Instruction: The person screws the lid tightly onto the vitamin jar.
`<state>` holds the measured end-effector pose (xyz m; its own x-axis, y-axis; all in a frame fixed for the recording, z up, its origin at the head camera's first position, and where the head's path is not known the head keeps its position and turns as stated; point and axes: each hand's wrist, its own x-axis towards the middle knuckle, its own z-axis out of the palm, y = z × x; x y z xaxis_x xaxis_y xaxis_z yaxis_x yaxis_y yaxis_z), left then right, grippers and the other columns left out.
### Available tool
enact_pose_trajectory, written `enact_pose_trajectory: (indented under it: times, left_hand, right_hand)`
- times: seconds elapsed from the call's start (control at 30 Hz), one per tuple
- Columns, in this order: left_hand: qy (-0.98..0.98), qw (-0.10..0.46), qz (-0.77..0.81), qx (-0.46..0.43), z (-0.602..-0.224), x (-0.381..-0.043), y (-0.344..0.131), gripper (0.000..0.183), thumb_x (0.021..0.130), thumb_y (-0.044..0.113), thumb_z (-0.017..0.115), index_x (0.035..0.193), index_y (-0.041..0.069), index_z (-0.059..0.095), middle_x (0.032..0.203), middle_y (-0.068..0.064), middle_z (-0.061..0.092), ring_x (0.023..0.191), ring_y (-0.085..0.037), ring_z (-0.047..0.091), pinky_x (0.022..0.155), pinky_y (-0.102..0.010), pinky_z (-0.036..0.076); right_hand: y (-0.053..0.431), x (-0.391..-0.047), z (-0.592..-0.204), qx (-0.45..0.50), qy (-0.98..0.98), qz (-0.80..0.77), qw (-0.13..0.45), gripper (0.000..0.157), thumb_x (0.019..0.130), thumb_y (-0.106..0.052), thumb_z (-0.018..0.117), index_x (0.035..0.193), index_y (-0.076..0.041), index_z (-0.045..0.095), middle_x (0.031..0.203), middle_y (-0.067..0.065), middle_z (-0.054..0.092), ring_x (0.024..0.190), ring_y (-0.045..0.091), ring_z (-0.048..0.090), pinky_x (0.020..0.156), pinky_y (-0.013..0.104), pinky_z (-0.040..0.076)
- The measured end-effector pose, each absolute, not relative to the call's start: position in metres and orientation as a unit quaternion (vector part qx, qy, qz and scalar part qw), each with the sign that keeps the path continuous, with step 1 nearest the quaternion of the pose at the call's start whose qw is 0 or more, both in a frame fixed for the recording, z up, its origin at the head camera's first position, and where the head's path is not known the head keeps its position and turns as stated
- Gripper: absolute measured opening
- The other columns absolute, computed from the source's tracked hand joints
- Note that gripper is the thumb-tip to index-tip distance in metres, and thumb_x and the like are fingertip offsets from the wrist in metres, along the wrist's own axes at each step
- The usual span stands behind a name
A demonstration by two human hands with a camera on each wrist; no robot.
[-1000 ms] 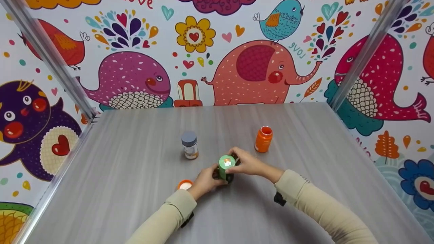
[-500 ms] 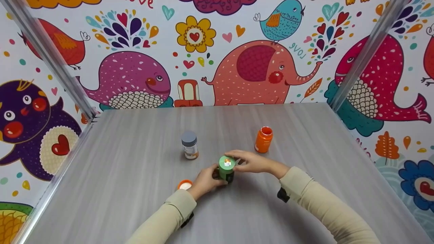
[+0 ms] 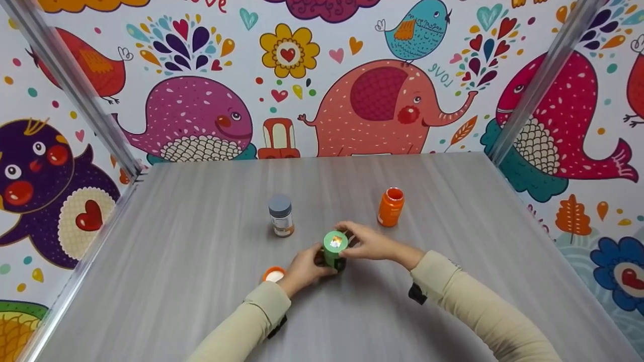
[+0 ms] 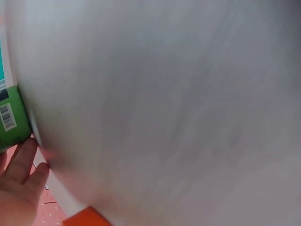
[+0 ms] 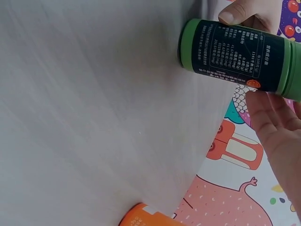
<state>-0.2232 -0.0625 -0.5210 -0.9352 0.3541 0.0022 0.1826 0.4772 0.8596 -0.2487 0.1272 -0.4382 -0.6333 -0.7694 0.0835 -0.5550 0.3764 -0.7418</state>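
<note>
A green canister with a dark printed label (image 5: 235, 59) stands upright near the middle of the table in the head view. My left hand (image 3: 306, 269) grips its body from the left, the thumb in front. At the top, the thumb and fingers of my right hand (image 3: 370, 242) are round the edge of the green lid (image 3: 335, 242), which reflects a bright light. In the right wrist view the lid (image 5: 294, 70) is on the canister, with the right fingertips against its side. The left wrist view catches only part of the green canister (image 4: 14, 117) and some fingers.
Beyond the hands, an uncapped orange bottle (image 3: 391, 208) stands to the right and a grey-capped bottle (image 3: 282, 217) to the left. An orange cap (image 3: 274, 275) lies inner side up beside the left wrist. Patterned walls edge the grey table (image 3: 201, 211).
The right hand loosened and drew back slightly from the lid half a second ago, and now its thumb and fingers are back round it. The left hand and canister have hardly moved.
</note>
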Motion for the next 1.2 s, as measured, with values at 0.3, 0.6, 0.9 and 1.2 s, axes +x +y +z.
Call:
enact_pose_trajectory:
  times: [0.3,0.6,0.9,1.2]
  left_hand:
    - [0.854,0.081,0.488,0.162,-0.522,-0.223,-0.062,0.058,0.066,0.026,0.069,0.116,0.01,0.045,0.106,-0.005,0.055,0.095,-0.015,0.052,0.079,-0.028,0.042]
    - [0.863,0.079,0.474,0.153,-0.522,-0.224,-0.061,0.058,0.064,0.029,0.07,0.115,0.011,0.046,0.104,-0.005,0.056,0.093,-0.015,0.053,0.079,-0.03,0.042]
    - [0.868,0.084,0.466,0.15,-0.521,-0.224,-0.062,0.057,0.065,0.032,0.069,0.114,0.011,0.047,0.105,-0.004,0.055,0.093,-0.014,0.053,0.078,-0.029,0.042]
    - [0.86,0.089,0.479,0.15,-0.522,-0.225,-0.061,0.059,0.064,0.031,0.069,0.115,0.01,0.046,0.105,-0.004,0.055,0.093,-0.014,0.053,0.078,-0.028,0.042]
  right_hand:
    - [0.126,-0.251,-0.45,-0.375,0.822,-0.408,0.131,0.044,0.074,-0.024,0.062,0.11,-0.006,0.044,0.098,0.005,0.051,0.088,0.021,0.049,0.075,0.042,0.042]
    - [0.131,-0.257,-0.46,-0.39,0.818,-0.395,0.153,0.068,0.071,-0.036,0.062,0.123,-0.005,0.031,0.113,0.008,0.044,0.096,0.021,0.044,0.077,0.041,0.041]
    - [0.133,-0.26,-0.456,-0.415,0.822,-0.365,0.139,0.053,0.078,-0.029,0.056,0.123,-0.007,0.038,0.118,0.006,0.043,0.099,0.015,0.044,0.079,0.039,0.041]
    - [0.124,-0.254,-0.46,-0.335,0.856,-0.38,0.1,0.054,0.067,-0.043,0.063,0.104,-0.009,0.042,0.099,0.001,0.05,0.09,0.019,0.047,0.076,0.038,0.042]
